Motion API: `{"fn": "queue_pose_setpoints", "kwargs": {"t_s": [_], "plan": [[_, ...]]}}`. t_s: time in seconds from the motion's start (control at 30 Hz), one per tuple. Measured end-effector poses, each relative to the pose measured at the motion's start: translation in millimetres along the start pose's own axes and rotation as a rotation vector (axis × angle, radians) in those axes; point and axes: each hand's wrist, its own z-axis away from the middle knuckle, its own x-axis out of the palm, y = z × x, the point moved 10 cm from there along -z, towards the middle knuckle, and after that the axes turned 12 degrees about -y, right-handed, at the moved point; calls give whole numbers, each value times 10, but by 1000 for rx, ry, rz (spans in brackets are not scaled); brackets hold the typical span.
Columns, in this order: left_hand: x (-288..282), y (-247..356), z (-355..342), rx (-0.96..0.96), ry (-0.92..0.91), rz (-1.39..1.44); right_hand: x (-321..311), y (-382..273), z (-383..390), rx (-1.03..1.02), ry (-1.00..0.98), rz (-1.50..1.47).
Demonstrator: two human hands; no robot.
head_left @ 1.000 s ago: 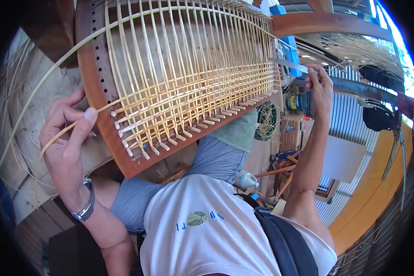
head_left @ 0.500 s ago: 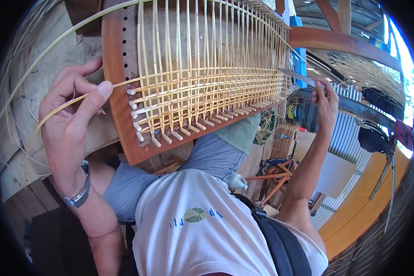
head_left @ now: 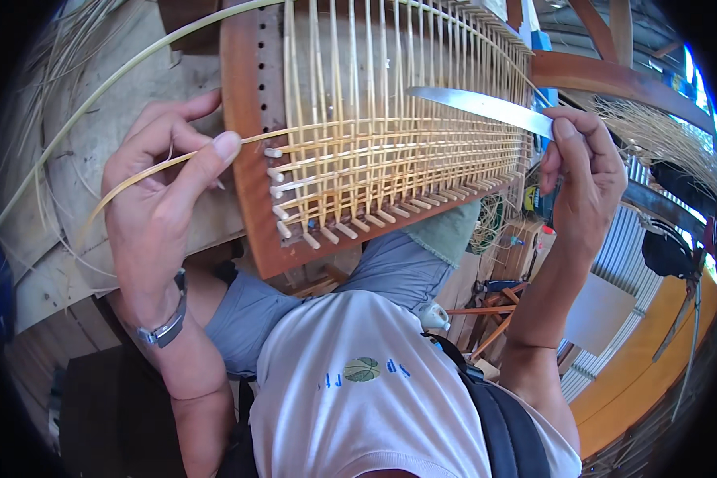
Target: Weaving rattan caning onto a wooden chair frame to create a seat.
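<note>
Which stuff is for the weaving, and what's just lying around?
Seems in use:
wooden frame
woven cane
cane strip in the left hand
flat metal blade in the right hand

Seems just lying about:
white bottle
pale flat panel

The frame (head_left: 242, 76) is reddish-brown wood, smooth with a soft sheen, while the woven cane (head_left: 398, 151) looks dry and lightly glossy and the pegs (head_left: 283, 229) pale and matt. The blade (head_left: 486, 107) is thin, smooth, shiny metal; the watch (head_left: 167, 328) has a metallic gleam. The shirt (head_left: 374, 406) and shorts (head_left: 410, 267) are soft, matt, creased cloth, the jug (head_left: 432, 315) smooth whitish plastic, and the board (head_left: 147, 92) dull, scuffed wood.
</note>
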Motion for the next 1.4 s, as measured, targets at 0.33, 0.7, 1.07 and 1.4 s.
{"fn": "queue_pose_setpoints", "kwargs": {"t_s": [0.33, 0.7, 1.07, 1.4], "plan": [[-6, 22, 5, 56, -11, -55, 475, -265, -53, -58, -128, -4], [-7, 25, 4, 51, 7, -14, 636, -418, -84, -86, -133, -51], [5, 4, 7, 29, 9, 16, 246, -274, -130, -83, -105, 65], [19, 22, -4, 71, -21, -79, -36, 25, -141, 59, -128, 189]]}}
